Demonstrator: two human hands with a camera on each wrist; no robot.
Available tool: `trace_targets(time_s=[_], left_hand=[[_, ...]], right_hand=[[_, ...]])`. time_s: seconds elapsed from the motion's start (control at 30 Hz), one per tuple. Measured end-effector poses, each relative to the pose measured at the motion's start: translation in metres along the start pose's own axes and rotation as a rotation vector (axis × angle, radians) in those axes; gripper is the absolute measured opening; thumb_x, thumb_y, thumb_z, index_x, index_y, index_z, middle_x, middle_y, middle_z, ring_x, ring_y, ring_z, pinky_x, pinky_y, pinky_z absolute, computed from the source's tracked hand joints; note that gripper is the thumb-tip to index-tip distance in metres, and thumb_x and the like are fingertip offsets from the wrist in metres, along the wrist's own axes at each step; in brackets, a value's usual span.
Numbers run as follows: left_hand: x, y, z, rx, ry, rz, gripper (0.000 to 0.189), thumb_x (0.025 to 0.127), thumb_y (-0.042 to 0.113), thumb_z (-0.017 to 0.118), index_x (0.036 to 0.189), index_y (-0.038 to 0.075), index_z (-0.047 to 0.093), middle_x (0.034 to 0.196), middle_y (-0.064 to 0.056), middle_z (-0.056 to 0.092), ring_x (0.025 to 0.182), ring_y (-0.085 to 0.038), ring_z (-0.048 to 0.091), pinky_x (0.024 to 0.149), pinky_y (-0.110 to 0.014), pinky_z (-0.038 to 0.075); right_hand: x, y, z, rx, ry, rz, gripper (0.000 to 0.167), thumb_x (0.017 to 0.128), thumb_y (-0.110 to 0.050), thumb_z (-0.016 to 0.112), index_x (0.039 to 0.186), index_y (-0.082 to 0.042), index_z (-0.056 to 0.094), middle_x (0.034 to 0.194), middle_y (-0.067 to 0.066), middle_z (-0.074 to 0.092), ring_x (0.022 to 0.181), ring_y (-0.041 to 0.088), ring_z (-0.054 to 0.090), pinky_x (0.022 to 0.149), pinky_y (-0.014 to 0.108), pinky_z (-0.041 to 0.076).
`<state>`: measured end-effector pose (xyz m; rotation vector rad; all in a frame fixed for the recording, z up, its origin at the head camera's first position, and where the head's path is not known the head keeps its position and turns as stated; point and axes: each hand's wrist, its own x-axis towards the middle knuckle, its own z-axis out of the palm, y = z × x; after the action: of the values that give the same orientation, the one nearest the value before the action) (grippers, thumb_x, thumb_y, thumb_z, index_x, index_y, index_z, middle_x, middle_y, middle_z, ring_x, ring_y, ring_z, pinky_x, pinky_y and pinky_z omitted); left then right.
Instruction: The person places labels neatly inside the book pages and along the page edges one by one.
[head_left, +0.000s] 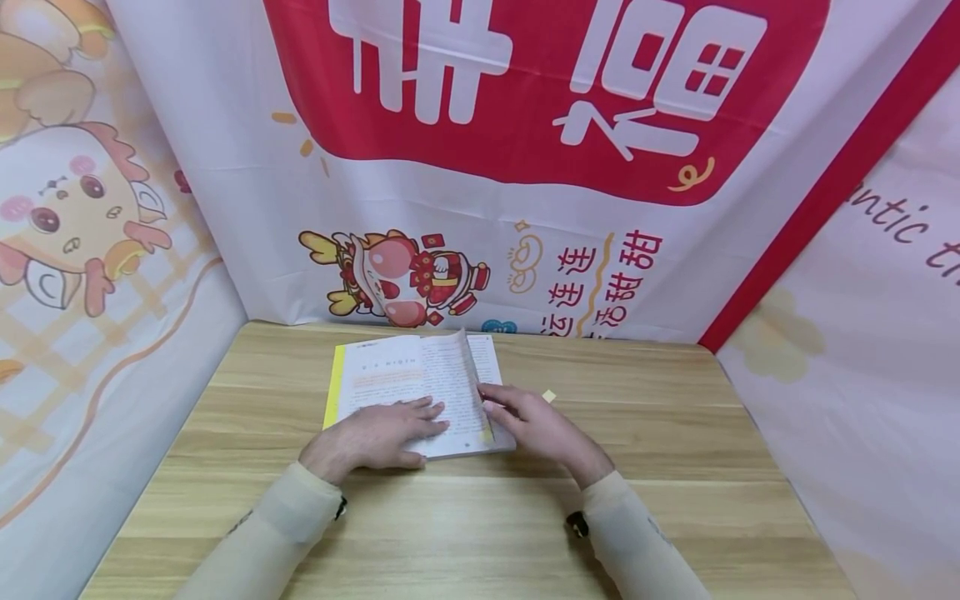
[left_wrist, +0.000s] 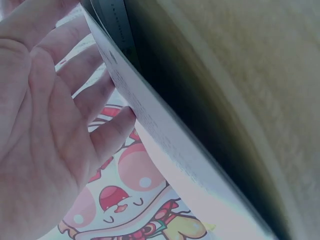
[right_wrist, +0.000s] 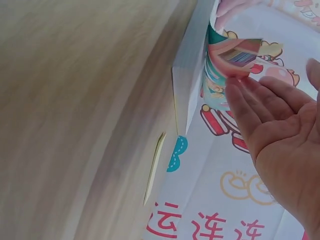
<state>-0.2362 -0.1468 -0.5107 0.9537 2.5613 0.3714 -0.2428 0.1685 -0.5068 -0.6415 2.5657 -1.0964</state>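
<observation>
An open book (head_left: 390,371) with printed pages and a yellow strip along its left edge lies on the table. My left hand (head_left: 393,429) rests on the left-hand page with its fingers spread; in the left wrist view the left hand (left_wrist: 55,115) shows its palm beside the book's edge. At the right side of the book, a page (head_left: 470,375) stands lifted and curved. Fingers of my right hand (head_left: 536,421) touch that page. In the right wrist view, a colourful picture shows on the lifted page (right_wrist: 232,55), with the right hand's (right_wrist: 285,120) nearly straight fingertips against it.
A small pale yellow slip (head_left: 549,396) lies on the wooden table (head_left: 660,417), right of the book. Behind the table's far edge hangs a printed cloth (head_left: 420,192) with red lettering and a cartoon figure. More printed cloth (head_left: 862,333) hangs at the sides.
</observation>
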Motion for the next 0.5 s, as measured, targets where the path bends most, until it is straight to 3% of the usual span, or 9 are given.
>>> trace_targets(time_s=[0.33,0.5], left_hand=[[-0.008,-0.015,-0.013,-0.036,0.085,0.019,0.059,0.114,0.042,0.078,0.168,0.020,0.067,0.184,-0.005,0.056,0.176,-0.032,0.048,0.142,-0.064,0.044],[-0.016,-0.026,-0.025,-0.012,0.128,-0.011,0.060,0.116,0.042,0.074,0.171,0.021,0.064,0.186,-0.005,0.053,0.176,-0.035,0.048,0.141,-0.064,0.044]], right_hand=[[0.008,-0.013,0.003,0.047,0.007,-0.081,0.055,0.127,-0.049,0.046,0.176,-0.024,0.057,0.185,-0.008,0.053,0.178,0.027,0.045,0.147,0.063,0.034],[0.014,-0.019,0.006,0.017,0.017,-0.109,0.054,0.127,-0.044,0.049,0.175,-0.021,0.058,0.184,-0.004,0.055,0.177,0.028,0.046,0.147,0.061,0.037]])
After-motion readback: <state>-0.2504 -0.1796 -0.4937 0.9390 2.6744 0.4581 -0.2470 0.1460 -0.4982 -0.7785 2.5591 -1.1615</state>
